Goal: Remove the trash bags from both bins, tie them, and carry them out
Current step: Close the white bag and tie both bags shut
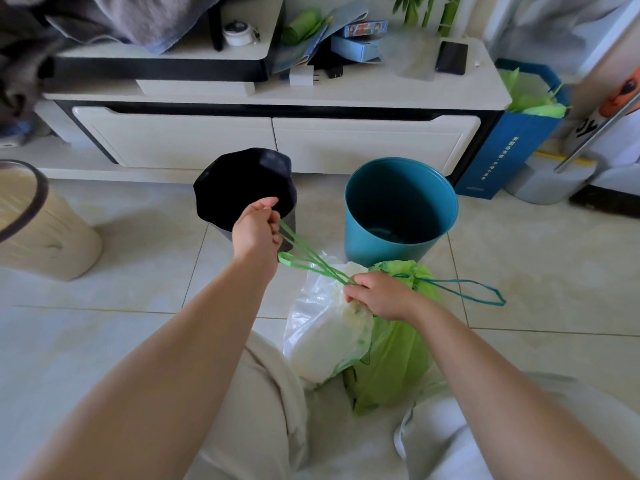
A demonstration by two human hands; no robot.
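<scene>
1. The low white TV cabinet (277, 95) spans the back, its drawer fronts facing the tiled floor (138, 271), which lies bare to the left and right of the bags.
2. The teal bin (398, 209) stands unlined just in front of the cabinet, its rim clear of both hands.
3. The black bin (242, 185) stands to the left of the teal one with a strip of tile between them; its dark interior gives no sign of a liner that I can make out.
4. The green trash bag (394, 358) sits on the floor between the person's knees, its mouth cinched and its teal drawstring loop (478, 292) trailing out to the right.
5. The white trash bag (322, 341) leans against the green bag's left side, touching it.
6. The left hand (256, 230) is raised in front of the black bin, fingers clenched on the green drawstring (304, 251), which runs taut down to the white bag.
7. The right hand (381, 296) is closed on the gathered neck of the white bag, where the drawstring emerges.
</scene>
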